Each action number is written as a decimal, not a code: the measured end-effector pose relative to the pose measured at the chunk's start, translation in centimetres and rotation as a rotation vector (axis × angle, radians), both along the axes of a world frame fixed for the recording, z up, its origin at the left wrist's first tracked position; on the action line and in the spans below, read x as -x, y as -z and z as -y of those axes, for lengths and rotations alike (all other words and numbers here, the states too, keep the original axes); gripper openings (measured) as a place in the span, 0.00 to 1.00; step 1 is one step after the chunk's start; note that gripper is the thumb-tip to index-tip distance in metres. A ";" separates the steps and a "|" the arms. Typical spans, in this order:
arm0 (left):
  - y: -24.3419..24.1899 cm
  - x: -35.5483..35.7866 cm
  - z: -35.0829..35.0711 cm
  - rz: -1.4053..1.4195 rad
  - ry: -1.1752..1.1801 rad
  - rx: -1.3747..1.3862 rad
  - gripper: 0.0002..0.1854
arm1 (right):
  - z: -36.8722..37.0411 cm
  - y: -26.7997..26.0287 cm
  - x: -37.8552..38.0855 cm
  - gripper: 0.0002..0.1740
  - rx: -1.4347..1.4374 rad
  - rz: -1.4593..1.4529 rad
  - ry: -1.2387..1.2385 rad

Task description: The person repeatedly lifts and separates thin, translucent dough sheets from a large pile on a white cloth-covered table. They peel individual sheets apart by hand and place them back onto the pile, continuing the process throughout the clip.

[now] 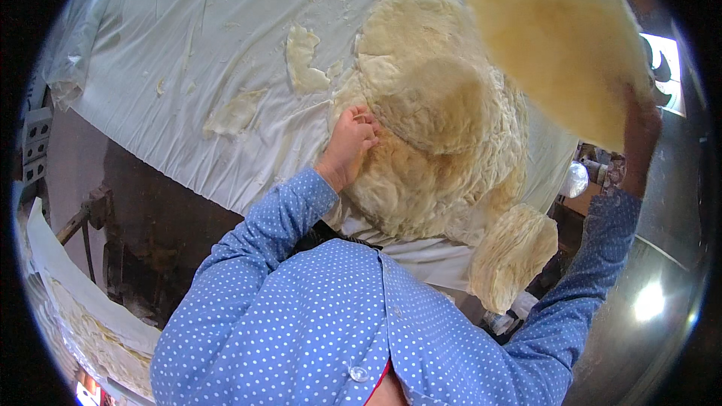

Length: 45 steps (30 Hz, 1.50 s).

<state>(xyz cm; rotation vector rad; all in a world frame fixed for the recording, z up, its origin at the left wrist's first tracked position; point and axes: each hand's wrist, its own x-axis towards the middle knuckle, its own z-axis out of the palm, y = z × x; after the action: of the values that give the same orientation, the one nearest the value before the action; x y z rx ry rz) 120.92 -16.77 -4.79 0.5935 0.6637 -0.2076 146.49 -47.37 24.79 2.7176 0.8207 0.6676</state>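
Observation:
My right hand (pixel 640 118), raised at the right, grips the edge of a large thin round flatbread (pixel 555 48). That round is held up off the table, and motion blurs it. Over the left side of a pile of thin flatbreads (pixel 412 192) lies my left hand (pixel 355 141), its fingers curled by the edge of a pale round flatbread (pixel 417 28) on top. Whether those fingers pinch the edge cannot be made out. A darker patch, perhaps shadow, covers part of the top round. Beside the pile, a folded stack of flatbread (pixel 513 256) hangs at the table's near edge.
Torn flatbread pieces (pixel 304 59) and a flat scrap (pixel 234 113) lie on the white tablecloth (pixel 186 67). A shiny metal surface (pixel 665 225) stands at the right. More layered sheets (pixel 93 316) are at the lower left, near a wooden bar (pixel 79 223).

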 end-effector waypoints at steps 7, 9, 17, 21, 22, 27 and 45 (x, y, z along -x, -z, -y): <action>1.4 -0.5 1.3 -0.044 -0.091 0.017 0.25 | -4.4 14.0 7.6 0.23 -0.763 -0.554 -0.286; 2.0 -1.0 1.2 0.018 -0.016 -0.028 0.23 | -9.6 19.1 12.5 0.27 0.048 -0.352 -0.082; 2.0 -2.6 1.4 -0.151 -0.070 0.029 0.18 | -11.3 27.3 15.5 0.18 -0.182 -0.316 -0.345; 0.9 -4.1 1.6 -0.204 -0.013 -0.089 0.18 | -10.7 27.7 15.3 0.20 -0.194 -0.314 -0.346; 0.0 -4.3 1.6 -0.249 0.006 -0.153 0.18 | -10.6 27.7 15.3 0.20 -0.200 -0.313 -0.344; 0.9 -4.4 2.4 -0.092 -0.086 -0.270 0.19 | -11.0 27.0 15.5 0.22 -0.214 -0.358 -0.333; 0.4 -2.4 -1.6 0.172 -0.081 0.166 0.21 | -9.0 24.0 10.8 0.25 -0.219 -0.528 -0.238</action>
<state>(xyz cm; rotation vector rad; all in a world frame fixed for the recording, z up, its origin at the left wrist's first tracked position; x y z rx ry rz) 123.30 -15.20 -5.14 0.4188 0.4977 -0.1326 135.67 -38.33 0.77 3.0745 1.2671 0.0643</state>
